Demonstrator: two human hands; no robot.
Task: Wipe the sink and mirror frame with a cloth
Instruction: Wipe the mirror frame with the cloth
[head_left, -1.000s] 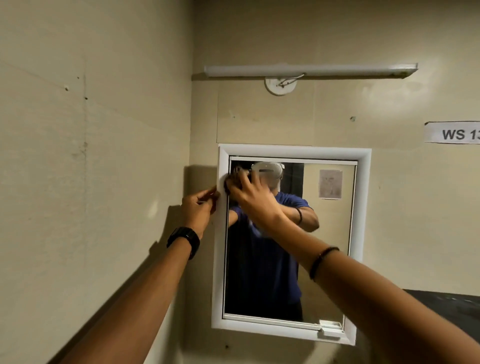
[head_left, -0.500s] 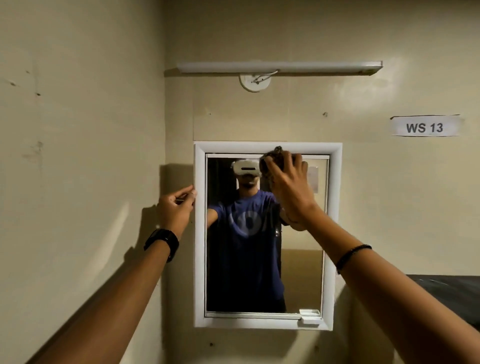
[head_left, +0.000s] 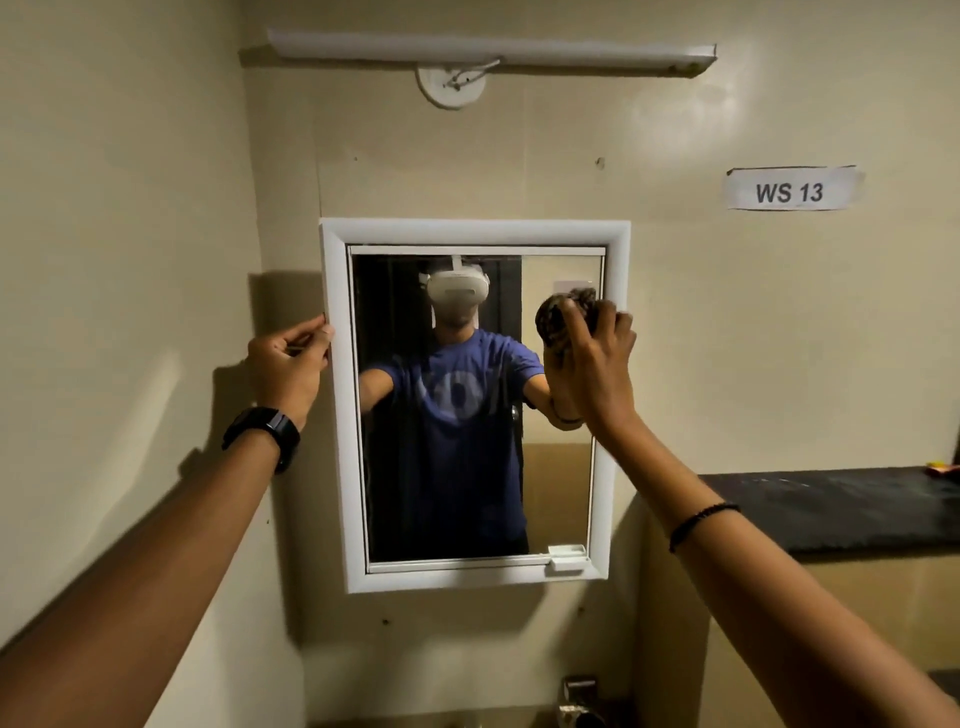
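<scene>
A white-framed mirror (head_left: 475, 232) hangs on the beige wall in front of me. My left hand (head_left: 287, 365) pinches the outer left edge of the frame about a third of the way down. My right hand (head_left: 595, 364) grips a bunched dark patterned cloth (head_left: 558, 317) and presses it against the glass beside the frame's right side, in the upper part. The sink itself is out of view; only a metal tap (head_left: 579, 709) shows at the bottom edge.
A white tube-light fixture (head_left: 493, 51) runs above the mirror. A paper label reading WS 13 (head_left: 789, 189) is stuck on the wall at right. A dark counter (head_left: 841, 506) juts out at the right. A side wall closes in on the left.
My right hand carried the cloth from the mirror's upper left corner across the top to the upper right and a little downward. My left hand kept its hold on the frame's left edge.
</scene>
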